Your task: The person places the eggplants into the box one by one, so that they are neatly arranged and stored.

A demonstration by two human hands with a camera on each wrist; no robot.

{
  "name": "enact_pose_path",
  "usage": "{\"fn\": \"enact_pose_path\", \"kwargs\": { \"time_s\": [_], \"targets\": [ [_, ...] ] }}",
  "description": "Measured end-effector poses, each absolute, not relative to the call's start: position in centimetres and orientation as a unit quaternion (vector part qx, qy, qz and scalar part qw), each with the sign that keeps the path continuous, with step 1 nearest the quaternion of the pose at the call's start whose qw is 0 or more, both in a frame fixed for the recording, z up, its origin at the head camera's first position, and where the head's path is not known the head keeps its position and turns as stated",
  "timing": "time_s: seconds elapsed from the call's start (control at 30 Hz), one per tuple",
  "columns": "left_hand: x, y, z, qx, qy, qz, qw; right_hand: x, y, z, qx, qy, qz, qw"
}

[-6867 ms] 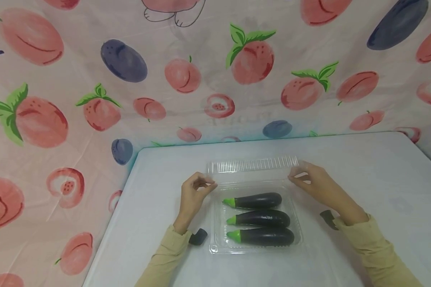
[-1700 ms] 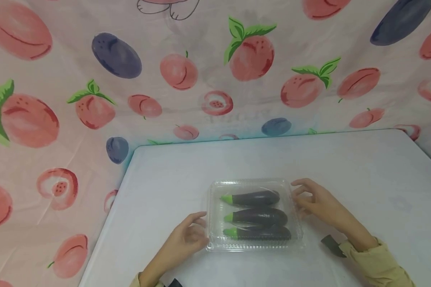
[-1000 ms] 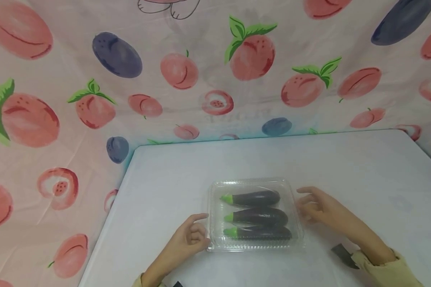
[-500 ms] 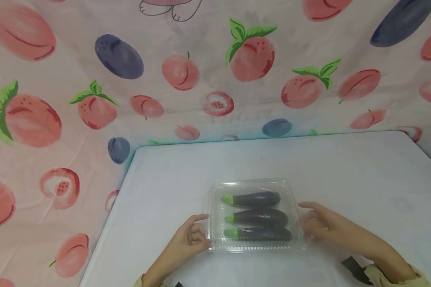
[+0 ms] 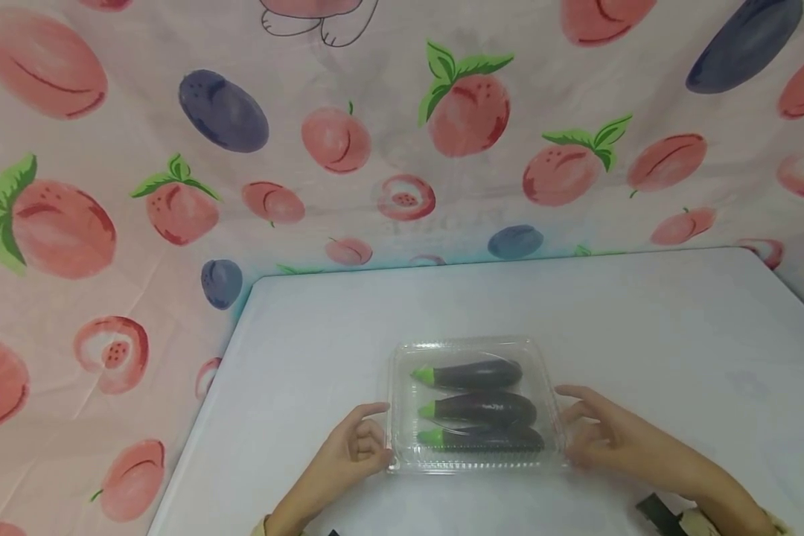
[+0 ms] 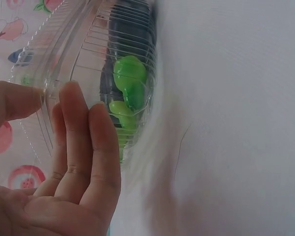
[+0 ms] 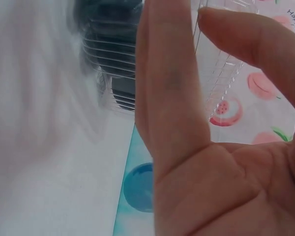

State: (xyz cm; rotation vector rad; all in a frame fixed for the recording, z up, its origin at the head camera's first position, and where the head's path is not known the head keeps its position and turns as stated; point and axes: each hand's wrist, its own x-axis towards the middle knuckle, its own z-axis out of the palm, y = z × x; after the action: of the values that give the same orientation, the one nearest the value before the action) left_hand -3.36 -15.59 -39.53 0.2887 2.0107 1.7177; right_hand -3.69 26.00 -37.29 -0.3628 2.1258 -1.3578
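Observation:
A clear plastic clamshell box (image 5: 465, 342) sits on the white table with its lid down. Through the lid show three dark purple eggplants (image 5: 482, 408) with green caps, lying side by side. My left hand (image 5: 355, 439) is at the box's left side, thumb by the near corner. In the left wrist view its thumb (image 6: 22, 101) reaches the rim, with the other fingers extended along the ribbed wall. On the opposite side my right hand (image 5: 606, 428) has its fingertips at the edge. In the right wrist view its long fingers (image 7: 174, 73) cover part of the wall.
The white table (image 5: 295, 335) extends around the box to a far edge. Behind it hangs a pink cloth (image 5: 375, 67) printed with peaches and plums. A black strap piece (image 5: 659, 514) is at the right wrist.
The lid, raised behind the box at first, now lies over the eggplants. My right hand slid along the right side toward the near corner; my left hand moved down to the near-left corner.

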Motion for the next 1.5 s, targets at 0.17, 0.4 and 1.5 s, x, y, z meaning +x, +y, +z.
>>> {"fn": "enact_pose_path", "kwargs": {
  "time_s": [0.17, 0.4, 1.5],
  "targets": [
    [-3.24, -15.54, -39.26, 0.113, 0.743, 0.614, 0.240, -3.57, 25.84, -37.24, -0.130, 0.792, -0.519, 0.293],
    [-3.28, -15.37, -39.19, 0.096, 0.745, 0.611, 0.251, -3.67, 25.68, -37.12, -0.117, 0.798, -0.514, 0.292],
    [-3.27, -14.97, -39.18, 0.082, 0.718, 0.642, 0.256, -3.37, 25.35, -37.20, -0.108, 0.804, -0.513, 0.282]
  ]
}}
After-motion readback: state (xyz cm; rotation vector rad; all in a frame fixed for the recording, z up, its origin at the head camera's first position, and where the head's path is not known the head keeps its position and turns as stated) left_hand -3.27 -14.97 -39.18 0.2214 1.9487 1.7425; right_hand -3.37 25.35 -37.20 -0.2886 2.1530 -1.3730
